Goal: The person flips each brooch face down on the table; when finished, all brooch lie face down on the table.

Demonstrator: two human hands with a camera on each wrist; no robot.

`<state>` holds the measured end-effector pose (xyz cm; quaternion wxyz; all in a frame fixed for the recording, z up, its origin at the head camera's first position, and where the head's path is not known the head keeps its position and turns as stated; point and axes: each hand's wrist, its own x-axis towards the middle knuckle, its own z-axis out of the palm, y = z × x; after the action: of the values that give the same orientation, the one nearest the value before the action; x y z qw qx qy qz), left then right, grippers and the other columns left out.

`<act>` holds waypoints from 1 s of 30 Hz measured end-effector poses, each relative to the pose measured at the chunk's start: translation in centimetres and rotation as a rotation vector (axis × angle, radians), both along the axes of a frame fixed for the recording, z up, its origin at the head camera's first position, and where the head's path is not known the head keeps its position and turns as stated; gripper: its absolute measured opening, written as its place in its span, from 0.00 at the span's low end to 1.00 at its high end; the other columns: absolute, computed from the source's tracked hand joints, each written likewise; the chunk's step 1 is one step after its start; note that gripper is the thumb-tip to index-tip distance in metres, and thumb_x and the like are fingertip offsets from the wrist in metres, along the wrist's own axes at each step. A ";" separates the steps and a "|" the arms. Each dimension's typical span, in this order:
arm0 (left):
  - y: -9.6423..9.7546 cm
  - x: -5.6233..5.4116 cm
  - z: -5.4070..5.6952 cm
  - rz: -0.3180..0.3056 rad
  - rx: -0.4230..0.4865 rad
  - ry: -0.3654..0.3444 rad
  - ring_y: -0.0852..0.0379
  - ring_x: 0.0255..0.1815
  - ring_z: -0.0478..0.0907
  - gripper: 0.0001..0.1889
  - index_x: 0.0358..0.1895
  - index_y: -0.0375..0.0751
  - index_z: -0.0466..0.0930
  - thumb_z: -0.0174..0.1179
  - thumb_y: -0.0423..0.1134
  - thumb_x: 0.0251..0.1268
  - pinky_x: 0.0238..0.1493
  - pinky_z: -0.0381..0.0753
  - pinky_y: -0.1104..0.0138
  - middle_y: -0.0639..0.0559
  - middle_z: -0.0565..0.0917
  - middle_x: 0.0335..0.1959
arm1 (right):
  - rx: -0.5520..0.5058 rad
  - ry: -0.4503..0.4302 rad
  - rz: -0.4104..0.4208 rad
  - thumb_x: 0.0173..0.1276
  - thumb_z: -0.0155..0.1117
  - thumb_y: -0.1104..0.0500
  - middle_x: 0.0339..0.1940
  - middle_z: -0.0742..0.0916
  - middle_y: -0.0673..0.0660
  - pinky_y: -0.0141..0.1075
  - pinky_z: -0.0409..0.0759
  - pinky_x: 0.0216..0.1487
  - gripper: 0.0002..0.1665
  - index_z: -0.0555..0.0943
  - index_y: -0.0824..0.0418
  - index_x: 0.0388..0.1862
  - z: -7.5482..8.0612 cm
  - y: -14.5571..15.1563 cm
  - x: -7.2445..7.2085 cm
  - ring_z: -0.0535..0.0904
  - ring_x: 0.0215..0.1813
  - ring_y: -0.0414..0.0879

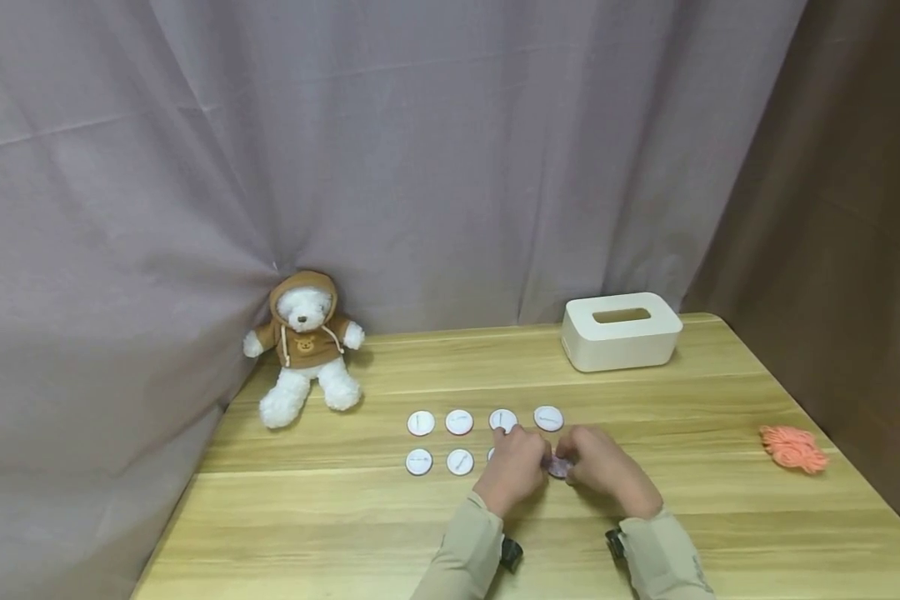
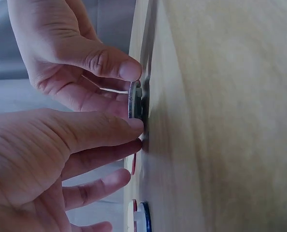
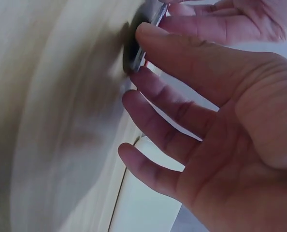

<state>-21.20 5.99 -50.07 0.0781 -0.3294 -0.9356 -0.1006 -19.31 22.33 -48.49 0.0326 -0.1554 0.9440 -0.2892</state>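
Between my hands is a small round disc (image 1: 558, 467) with a dark purplish patterned face. My left hand (image 1: 516, 468) pinches its left edge with thumb and forefinger. On the opposite edge my right hand (image 1: 606, 469) holds it with thumb and fingertips. The left wrist view shows the disc (image 2: 132, 102) edge-on, tilted close to the tabletop, with a dark piece on one side. White-faced discs with small dark print lie in two rows: one disc (image 1: 548, 418) is just beyond my hands, another (image 1: 460, 462) is left of them. My left hand partly covers a disc in the near row.
A teddy bear (image 1: 307, 346) in a brown hoodie sits at the back left of the wooden table (image 1: 307, 533). A white tissue box (image 1: 622, 333) stands at the back right. A bundle of coral yarn (image 1: 792, 449) lies near the right edge. Grey curtain (image 1: 435, 167) hangs behind.
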 end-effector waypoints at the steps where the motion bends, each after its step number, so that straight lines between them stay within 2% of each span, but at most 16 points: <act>1: 0.0 -0.1 0.0 -0.005 0.009 0.000 0.58 0.31 0.78 0.10 0.19 0.56 0.85 0.71 0.32 0.43 0.41 0.67 0.57 0.64 0.83 0.21 | -0.006 0.005 0.013 0.43 0.73 0.75 0.29 0.86 0.50 0.47 0.80 0.42 0.13 0.86 0.60 0.27 0.1 0.1 0.1 0.79 0.34 0.46; 5: 0.1 -0.2 0.1 -0.013 0.025 0.004 0.60 0.28 0.79 0.11 0.18 0.58 0.86 0.71 0.35 0.50 0.41 0.68 0.58 0.65 0.84 0.21 | -0.017 0.036 0.062 0.45 0.71 0.74 0.26 0.86 0.48 0.44 0.79 0.38 0.10 0.86 0.61 0.24 0.4 0.7 0.1 0.79 0.32 0.44; 10: -0.1 -0.2 0.3 -0.010 0.065 -0.018 0.64 0.26 0.77 0.07 0.22 0.57 0.89 0.72 0.38 0.52 0.45 0.71 0.55 0.66 0.85 0.22 | -0.006 0.004 0.040 0.48 0.74 0.72 0.28 0.88 0.50 0.45 0.80 0.40 0.08 0.87 0.62 0.27 0.9 1.0 0.2 0.81 0.34 0.45; 12: -0.2 -0.3 0.2 -0.014 0.086 -0.029 0.64 0.27 0.79 0.06 0.25 0.56 0.90 0.72 0.37 0.52 0.46 0.71 0.54 0.66 0.87 0.24 | -0.004 -0.017 0.023 0.50 0.74 0.72 0.30 0.89 0.50 0.47 0.80 0.43 0.08 0.88 0.62 0.29 1.0 0.9 0.2 0.82 0.36 0.48; 15: -0.4 -0.3 0.2 -0.018 0.096 -0.037 0.64 0.30 0.81 0.05 0.29 0.56 0.91 0.72 0.37 0.53 0.47 0.72 0.54 0.65 0.88 0.28 | -0.010 0.000 0.036 0.52 0.74 0.71 0.30 0.89 0.51 0.49 0.81 0.44 0.07 0.88 0.62 0.30 1.0 1.0 0.2 0.83 0.37 0.50; 25: -0.4 -0.4 0.3 -0.015 0.119 -0.053 0.66 0.29 0.79 0.03 0.28 0.55 0.89 0.71 0.40 0.57 0.41 0.73 0.61 0.67 0.87 0.28 | -0.003 0.037 -0.003 0.58 0.71 0.69 0.31 0.89 0.54 0.51 0.81 0.44 0.05 0.87 0.61 0.32 1.2 1.1 0.2 0.83 0.36 0.49; 30: -0.6 -0.3 0.6 -0.015 0.137 -0.065 0.66 0.30 0.80 0.02 0.31 0.54 0.90 0.71 0.40 0.59 0.41 0.75 0.61 0.66 0.88 0.30 | -0.004 0.056 0.004 0.59 0.71 0.69 0.30 0.89 0.53 0.47 0.81 0.41 0.04 0.87 0.61 0.31 1.2 1.0 0.2 0.82 0.35 0.46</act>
<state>-21.49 5.44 -49.52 0.0692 -0.3266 -0.9261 -0.1759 -19.08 23.36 -47.26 0.0063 -0.1653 0.9438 -0.2863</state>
